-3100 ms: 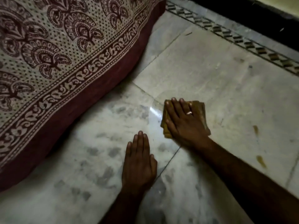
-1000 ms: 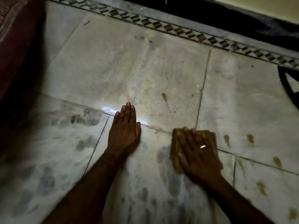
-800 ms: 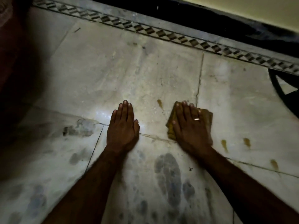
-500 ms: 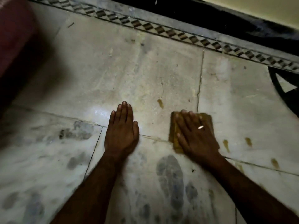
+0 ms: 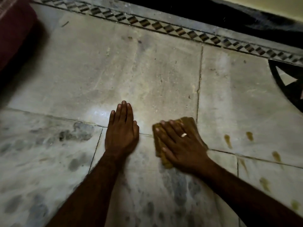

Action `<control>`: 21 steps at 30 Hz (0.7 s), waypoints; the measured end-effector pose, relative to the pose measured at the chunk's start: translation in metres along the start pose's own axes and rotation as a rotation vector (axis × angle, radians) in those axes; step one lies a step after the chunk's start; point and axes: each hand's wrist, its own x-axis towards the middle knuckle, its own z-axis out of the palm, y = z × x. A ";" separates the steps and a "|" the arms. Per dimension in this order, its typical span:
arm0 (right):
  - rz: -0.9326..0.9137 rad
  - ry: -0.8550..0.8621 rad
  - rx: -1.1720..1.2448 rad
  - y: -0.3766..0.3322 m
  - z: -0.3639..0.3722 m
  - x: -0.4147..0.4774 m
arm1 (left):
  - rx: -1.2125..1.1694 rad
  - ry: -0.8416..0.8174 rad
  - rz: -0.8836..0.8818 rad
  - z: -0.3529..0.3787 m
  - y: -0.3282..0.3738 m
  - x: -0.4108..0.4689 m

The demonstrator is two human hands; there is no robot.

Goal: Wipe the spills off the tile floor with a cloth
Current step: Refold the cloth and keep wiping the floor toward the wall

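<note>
My right hand (image 5: 181,145) presses flat on a folded yellow-brown cloth (image 5: 188,122) on the pale marble tile floor (image 5: 114,71), and its motion blurs it. A ring shows on one finger. My left hand (image 5: 122,130) lies flat on the floor just left of the cloth, fingers together, holding nothing. Several brown spill spots sit to the right of the cloth, the nearest spill (image 5: 227,141) a hand's width away, with another spill (image 5: 276,156) and a third spill (image 5: 264,183) further right.
A maroon cloth-covered cushion edge (image 5: 14,30) lies at the top left. A black-and-white patterned border strip (image 5: 164,28) runs along the far side, with a dark band (image 5: 213,12) behind it. A black inlay (image 5: 291,92) marks the floor at the right edge.
My right hand has rubbed the cloth back and forth beside my left hand. The small brown spot that lay ahead of the cloth between the hands no longer shows. My left hand has stayed planted.
</note>
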 end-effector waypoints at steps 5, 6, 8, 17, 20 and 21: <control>0.346 -0.010 0.026 0.070 -0.005 -0.011 | 0.029 -0.002 -0.007 0.003 0.002 -0.003; 0.390 -0.009 0.047 0.074 -0.008 0.003 | 0.029 -0.011 -0.008 0.003 0.003 -0.004; 0.390 0.001 0.060 0.069 -0.009 0.038 | 0.027 -0.028 -0.008 0.003 0.003 -0.008; -0.010 0.021 0.036 -0.038 0.002 -0.030 | 0.014 -0.054 0.086 0.006 0.019 -0.053; -0.025 0.018 0.004 -0.023 0.009 -0.087 | 0.012 -0.051 0.113 0.005 0.025 -0.076; 0.017 0.017 0.000 -0.012 0.010 -0.097 | 0.017 -0.053 0.120 0.005 0.028 -0.085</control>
